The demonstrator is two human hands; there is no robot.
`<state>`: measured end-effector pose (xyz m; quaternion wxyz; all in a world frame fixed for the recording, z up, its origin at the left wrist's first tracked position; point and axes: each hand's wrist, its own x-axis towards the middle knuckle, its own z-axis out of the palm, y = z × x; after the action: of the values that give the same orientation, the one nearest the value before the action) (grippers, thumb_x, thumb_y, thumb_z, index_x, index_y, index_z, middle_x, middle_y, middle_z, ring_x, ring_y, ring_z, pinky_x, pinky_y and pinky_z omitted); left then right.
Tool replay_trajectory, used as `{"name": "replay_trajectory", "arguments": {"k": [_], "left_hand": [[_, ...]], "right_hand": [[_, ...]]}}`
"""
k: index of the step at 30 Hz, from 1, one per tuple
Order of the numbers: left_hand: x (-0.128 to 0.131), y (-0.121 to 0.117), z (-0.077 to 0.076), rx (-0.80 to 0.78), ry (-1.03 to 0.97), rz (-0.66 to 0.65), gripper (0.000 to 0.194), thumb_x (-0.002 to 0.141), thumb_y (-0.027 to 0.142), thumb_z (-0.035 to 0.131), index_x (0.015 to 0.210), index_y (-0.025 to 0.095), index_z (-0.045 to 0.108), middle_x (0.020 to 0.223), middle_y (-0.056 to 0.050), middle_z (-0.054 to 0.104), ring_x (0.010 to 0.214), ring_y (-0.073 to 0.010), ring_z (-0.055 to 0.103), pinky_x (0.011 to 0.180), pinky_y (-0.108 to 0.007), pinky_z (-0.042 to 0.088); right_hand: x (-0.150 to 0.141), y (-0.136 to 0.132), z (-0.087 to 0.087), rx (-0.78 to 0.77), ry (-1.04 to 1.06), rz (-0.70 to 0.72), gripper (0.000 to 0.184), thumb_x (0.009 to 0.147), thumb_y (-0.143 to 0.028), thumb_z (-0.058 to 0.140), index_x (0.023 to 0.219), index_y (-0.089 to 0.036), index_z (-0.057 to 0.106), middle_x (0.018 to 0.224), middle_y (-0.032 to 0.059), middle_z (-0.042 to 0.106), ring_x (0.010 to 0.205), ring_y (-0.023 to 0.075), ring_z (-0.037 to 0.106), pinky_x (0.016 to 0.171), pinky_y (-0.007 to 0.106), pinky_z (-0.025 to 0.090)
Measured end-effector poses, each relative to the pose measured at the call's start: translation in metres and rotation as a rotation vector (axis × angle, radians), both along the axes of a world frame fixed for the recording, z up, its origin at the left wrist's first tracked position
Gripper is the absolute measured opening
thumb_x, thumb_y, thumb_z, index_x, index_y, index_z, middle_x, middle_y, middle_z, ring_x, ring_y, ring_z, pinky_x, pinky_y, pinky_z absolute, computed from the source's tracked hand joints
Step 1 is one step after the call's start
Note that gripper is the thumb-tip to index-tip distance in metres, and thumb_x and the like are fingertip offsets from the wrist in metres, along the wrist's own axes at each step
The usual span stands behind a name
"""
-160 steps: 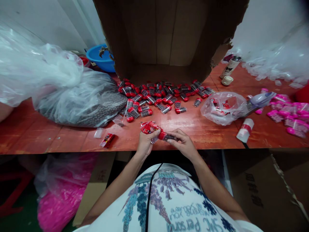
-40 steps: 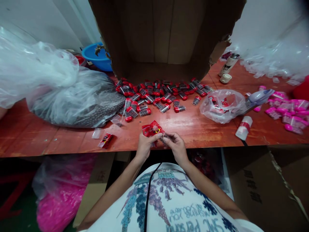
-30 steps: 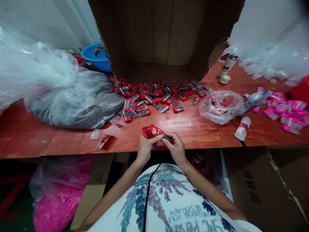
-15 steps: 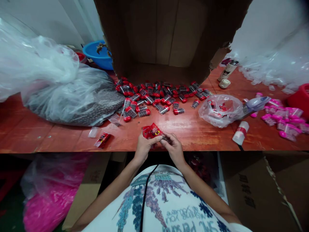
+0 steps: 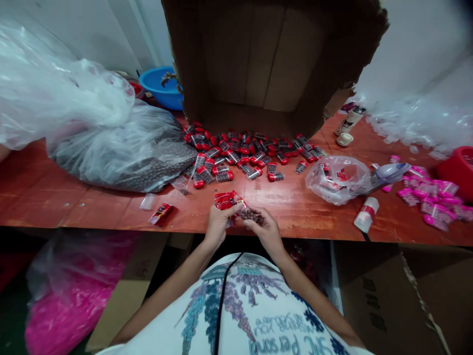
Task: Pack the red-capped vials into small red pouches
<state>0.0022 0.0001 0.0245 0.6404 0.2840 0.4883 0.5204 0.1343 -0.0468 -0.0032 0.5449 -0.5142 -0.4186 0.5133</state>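
Pinching the red film [image 5: 226,199] in your left hand [image 5: 218,223] and the vial [image 5: 247,214] in your right hand [image 5: 268,228], you have the two meeting just above the near edge of the desk [image 5: 303,212]. Both hands are nearly closed, thumbs uppermost; how hard they press, you cannot tell from here. Best to hold film and vial in line and ease them together with a light grip, since thin film likely creases or tears if forced on a slant.

The desk is reddish and scuffed. Beyond your hands, red-capped vials [image 5: 254,173] spill from the open box [image 5: 266,69]. A big bag [image 5: 125,158] of dark beads slumps to the left; a small clear bag [image 5: 334,196] sits to the right, with pink vials [image 5: 436,197] farther over. Behind, a blue basin [image 5: 161,88] stands near a pale wall [image 5: 417,49], in dim light.
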Motion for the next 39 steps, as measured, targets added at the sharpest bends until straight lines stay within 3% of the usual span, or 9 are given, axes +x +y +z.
{"name": "replay_trajectory", "arguments": {"k": [5,10,13,16,19,25,29,34,39], "left_hand": [[-0.007,0.005,0.004,0.011,-0.033,-0.094,0.029,0.053,0.025,0.083,0.074,0.013,0.067,0.062,0.000,0.063,0.046,-0.0080,0.052,0.044,-0.019,0.043],[-0.012,0.009,0.006,0.050,-0.005,-0.095,0.028,0.054,0.025,0.083,0.070,0.013,0.063,0.057,0.002,0.060,0.043,-0.0070,0.049,0.041,-0.018,0.040],[-0.012,0.011,0.002,0.083,0.032,-0.022,0.031,0.054,0.027,0.083,0.072,0.014,0.061,0.059,0.003,0.060,0.043,-0.0079,0.050,0.040,-0.020,0.040],[-0.012,0.011,-0.001,0.090,0.036,0.012,0.033,0.054,0.027,0.083,0.075,0.014,0.061,0.062,0.003,0.062,0.044,-0.0087,0.051,0.041,-0.021,0.041],[-0.012,0.011,0.001,0.065,-0.005,-0.076,0.030,0.054,0.024,0.083,0.072,0.014,0.061,0.060,0.003,0.061,0.045,-0.0084,0.051,0.042,-0.020,0.040],[-0.014,0.010,0.003,0.031,-0.071,-0.155,0.031,0.053,0.018,0.083,0.076,0.013,0.063,0.062,0.002,0.064,0.043,-0.0073,0.050,0.039,-0.018,0.037],[-0.010,0.008,-0.001,0.035,-0.107,-0.125,0.024,0.057,0.019,0.081,0.072,0.013,0.064,0.059,0.003,0.061,0.043,-0.0063,0.050,0.041,-0.018,0.039],[-0.003,0.003,-0.008,-0.032,-0.132,-0.092,0.023,0.059,0.021,0.081,0.073,0.013,0.065,0.063,0.001,0.063,0.048,-0.0079,0.054,0.044,-0.018,0.041],[-0.005,0.003,-0.011,-0.037,-0.154,-0.141,0.024,0.057,0.020,0.082,0.074,0.012,0.067,0.066,-0.001,0.065,0.053,-0.0096,0.056,0.046,-0.018,0.043]], "right_hand": [[-0.005,0.011,0.008,-0.012,0.015,0.021,0.042,0.073,-0.031,0.071,0.113,-0.025,0.059,0.095,0.0021,0.064,0.080,0.0167,0.061,0.068,0.029,0.053],[-0.011,0.017,0.014,0.187,-0.323,0.008,0.038,0.078,-0.026,0.065,0.116,-0.026,0.062,0.097,0.0030,0.058,0.086,0.0163,0.058,0.078,0.030,0.050],[-0.015,0.017,0.013,0.212,-0.396,0.003,0.032,0.079,-0.026,0.065,0.111,-0.025,0.064,0.095,0.0029,0.057,0.086,0.0161,0.058,0.077,0.029,0.050],[-0.018,0.016,0.008,0.070,-0.240,-0.008,0.030,0.074,-0.030,0.071,0.101,-0.022,0.062,0.088,0.0011,0.059,0.074,0.0147,0.059,0.067,0.028,0.052],[-0.018,0.017,0.007,-0.101,0.014,0.025,0.034,0.069,-0.032,0.075,0.096,-0.021,0.058,0.078,-0.0018,0.062,0.064,0.0136,0.060,0.057,0.027,0.054],[-0.009,0.021,0.008,-0.125,0.180,-0.008,0.040,0.061,-0.027,0.080,0.093,-0.021,0.056,0.082,-0.0027,0.064,0.066,0.0127,0.061,0.056,0.024,0.053],[-0.009,0.020,0.008,-0.050,0.016,-0.042,0.033,0.068,-0.029,0.076,0.093,-0.020,0.056,0.082,-0.0011,0.065,0.069,0.0139,0.062,0.062,0.026,0.053],[-0.011,0.016,0.007,0.130,-0.311,-0.079,0.042,0.076,-0.028,0.069,0.115,-0.023,0.056,0.098,0.0028,0.063,0.080,0.0150,0.063,0.074,0.029,0.052],[-0.006,0.020,0.001,0.098,-0.268,-0.003,0.046,0.076,-0.027,0.068,0.121,-0.027,0.058,0.097,0.0024,0.058,0.081,0.0150,0.061,0.076,0.030,0.053]]}}
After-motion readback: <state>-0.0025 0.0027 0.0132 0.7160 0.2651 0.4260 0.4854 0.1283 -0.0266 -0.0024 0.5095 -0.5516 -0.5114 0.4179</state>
